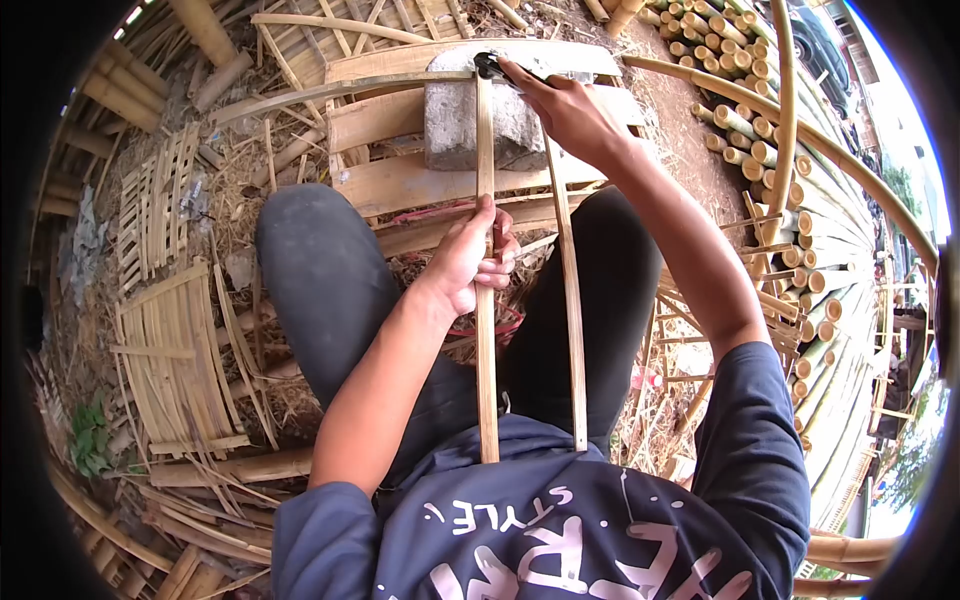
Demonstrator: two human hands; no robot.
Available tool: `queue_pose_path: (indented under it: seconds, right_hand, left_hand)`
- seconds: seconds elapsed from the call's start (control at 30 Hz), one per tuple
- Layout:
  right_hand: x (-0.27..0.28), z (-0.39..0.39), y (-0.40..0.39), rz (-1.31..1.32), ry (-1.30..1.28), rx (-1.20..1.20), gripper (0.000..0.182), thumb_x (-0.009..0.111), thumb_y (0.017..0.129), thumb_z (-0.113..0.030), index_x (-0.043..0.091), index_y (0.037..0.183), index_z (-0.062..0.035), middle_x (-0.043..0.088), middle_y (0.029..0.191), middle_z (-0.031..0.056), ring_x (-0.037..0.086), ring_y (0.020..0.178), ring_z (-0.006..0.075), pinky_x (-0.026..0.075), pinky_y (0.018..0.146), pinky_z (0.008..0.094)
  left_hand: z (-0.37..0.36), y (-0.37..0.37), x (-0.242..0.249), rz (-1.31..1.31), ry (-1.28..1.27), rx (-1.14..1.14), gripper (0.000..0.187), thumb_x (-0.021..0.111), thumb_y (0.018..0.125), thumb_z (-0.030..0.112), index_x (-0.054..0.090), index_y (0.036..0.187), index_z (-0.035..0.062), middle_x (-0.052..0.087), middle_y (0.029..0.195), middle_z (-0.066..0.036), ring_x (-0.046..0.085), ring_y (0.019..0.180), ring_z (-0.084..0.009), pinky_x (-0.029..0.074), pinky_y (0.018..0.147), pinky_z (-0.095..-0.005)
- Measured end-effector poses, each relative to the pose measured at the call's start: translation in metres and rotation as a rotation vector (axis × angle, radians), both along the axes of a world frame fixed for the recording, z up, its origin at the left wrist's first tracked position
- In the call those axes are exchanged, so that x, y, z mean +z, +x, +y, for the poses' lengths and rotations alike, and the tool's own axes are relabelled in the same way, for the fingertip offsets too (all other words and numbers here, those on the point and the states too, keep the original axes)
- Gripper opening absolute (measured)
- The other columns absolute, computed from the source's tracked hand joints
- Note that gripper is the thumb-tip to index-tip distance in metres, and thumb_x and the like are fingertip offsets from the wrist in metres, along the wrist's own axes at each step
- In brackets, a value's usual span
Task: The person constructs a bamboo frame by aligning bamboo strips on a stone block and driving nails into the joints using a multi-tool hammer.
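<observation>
My left hand is wrapped round a long, narrow bamboo strip, which runs from my shirt up to a grey stone block. Above the block, my right hand grips a black tool at the strip's far end. What kind of tool it is, I cannot make out. A second bamboo strip lies to the right of the first, its upper part passing beneath my right forearm. Another thin strip reaches leftward from near the tool.
Flat bamboo slats lie under the block. Woven bamboo panels are on the ground at left. Cut bamboo poles are stacked at right, with a curved pole in front. My knees flank the strips.
</observation>
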State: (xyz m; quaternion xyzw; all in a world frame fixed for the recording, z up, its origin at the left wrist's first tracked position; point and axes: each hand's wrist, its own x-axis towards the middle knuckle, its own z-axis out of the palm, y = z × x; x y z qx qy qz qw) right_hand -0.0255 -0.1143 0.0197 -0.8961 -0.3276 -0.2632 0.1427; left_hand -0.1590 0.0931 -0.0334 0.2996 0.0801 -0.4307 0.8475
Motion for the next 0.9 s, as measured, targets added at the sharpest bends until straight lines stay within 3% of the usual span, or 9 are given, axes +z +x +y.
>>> queue_pose_path:
  seconds: [0.17,0.2,0.33,0.43,0.5,0.7,0.77,0.8,0.9]
  right_hand:
    - [-0.004,-0.007,0.002,-0.083,0.128,0.043,0.062,0.063,0.094,-0.012,0.044,0.150,-0.0302,0.058,0.074,0.0146,0.057,0.052,0.0324,0.049,0.050,0.0447]
    - [0.000,-0.010,0.006,0.076,-0.161,-0.105,0.064,0.066,0.092,-0.011,0.045,0.150,-0.0292,0.058,0.074,0.0149,0.058,0.052,0.0319,0.050,0.050,0.0446]
    - [-0.004,-0.011,0.005,-0.142,0.134,0.155,0.063,0.066,0.091,-0.009,0.047,0.149,-0.0254,0.061,0.077,0.0172,0.060,0.054,0.0328,0.050,0.051,0.0439]
    - [-0.011,-0.006,0.015,0.126,0.024,0.075,0.063,0.066,0.090,-0.008,0.047,0.148,-0.0244,0.061,0.078,0.0174,0.061,0.056,0.0336,0.050,0.053,0.0446]
    - [-0.007,-0.010,0.007,-0.046,0.080,0.059,0.063,0.063,0.091,-0.004,0.046,0.149,-0.0236,0.062,0.078,0.0196,0.061,0.059,0.0368,0.051,0.058,0.0464]
    - [0.013,-0.011,0.002,0.008,0.119,0.015,0.059,0.061,0.093,-0.004,0.049,0.148,-0.0222,0.064,0.077,0.0177,0.062,0.060,0.0353,0.052,0.059,0.0460]
    - [0.012,-0.013,0.008,0.042,0.031,0.129,0.058,0.062,0.092,-0.003,0.051,0.146,-0.0217,0.064,0.077,0.0165,0.063,0.061,0.0325,0.053,0.059,0.0439]
    - [0.010,-0.018,0.010,0.074,-0.256,-0.055,0.059,0.063,0.091,0.000,0.053,0.145,-0.0209,0.063,0.076,0.0144,0.064,0.061,0.0289,0.053,0.058,0.0410]
    - [0.003,-0.023,0.002,-0.055,0.052,0.036,0.054,0.061,0.094,-0.003,0.052,0.146,-0.0168,0.070,0.092,0.0179,0.069,0.072,0.0299,0.055,0.063,0.0395]
  left_hand:
    - [0.001,-0.003,0.000,0.004,-0.024,-0.020,0.041,0.037,0.107,0.051,0.047,0.089,0.0145,0.045,0.065,0.001,0.028,0.046,-0.0022,0.024,0.040,-0.0162]
    - [0.000,-0.001,0.000,0.010,-0.021,-0.004,0.041,0.037,0.107,0.051,0.047,0.089,0.0145,0.045,0.065,0.001,0.027,0.045,-0.0022,0.024,0.040,-0.0163]
    - [-0.001,0.005,0.002,0.001,-0.051,0.002,0.040,0.036,0.107,0.049,0.046,0.089,0.0150,0.045,0.064,0.001,0.026,0.045,-0.0020,0.023,0.040,-0.0160]
    - [-0.006,-0.001,0.001,0.012,-0.049,0.022,0.040,0.036,0.107,0.050,0.046,0.089,0.0154,0.045,0.065,0.001,0.026,0.045,-0.0021,0.022,0.039,-0.0159]
    - [-0.004,0.000,0.004,0.038,-0.041,-0.002,0.040,0.037,0.107,0.050,0.045,0.088,0.0156,0.046,0.065,0.001,0.026,0.045,-0.0020,0.023,0.040,-0.0158]
    - [-0.003,0.001,0.004,0.026,-0.042,-0.002,0.042,0.038,0.106,0.052,0.045,0.085,0.0165,0.047,0.063,0.001,0.028,0.044,-0.0027,0.023,0.039,-0.0168]
    - [-0.005,0.000,0.001,0.026,-0.066,0.010,0.042,0.039,0.106,0.053,0.045,0.085,0.0165,0.046,0.063,0.001,0.028,0.044,-0.0028,0.023,0.039,-0.0170]
    - [-0.009,-0.001,0.000,0.021,-0.068,0.006,0.042,0.040,0.105,0.053,0.045,0.085,0.0166,0.046,0.063,0.001,0.028,0.044,-0.0028,0.023,0.039,-0.0172]
    - [-0.008,0.000,0.004,0.023,-0.002,0.026,0.042,0.040,0.105,0.053,0.044,0.084,0.0169,0.046,0.063,0.000,0.027,0.044,-0.0028,0.023,0.039,-0.0177]
